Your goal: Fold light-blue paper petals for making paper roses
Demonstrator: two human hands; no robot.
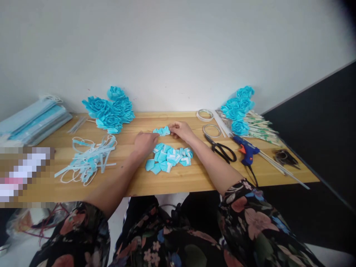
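Observation:
A short row of light-blue folded petals (pixel 162 131) stretches between my hands above the wooden table. My right hand (pixel 180 131) pinches its right end between thumb and fingers. At the left end, the closed fingers of my left hand (pixel 146 143) grip the row near its lower edge; the fingertips are partly hidden. Just below lies a loose pile of folded blue petals (pixel 167 157), some bearing white tape strips. Which material the petals are made of is hard to tell, though they resemble the blue mask fabric nearby.
Left are cut mask strips with ear loops (pixel 86 159), stacked blue masks (pixel 36 118) and blue fabric flowers (pixel 111 109). Right are tape rolls (pixel 205 115), black-handled scissors (pixel 224 151), a blue glue gun (pixel 247 150), wrapped sticks (pixel 263 128) and more blue flowers (pixel 239 107).

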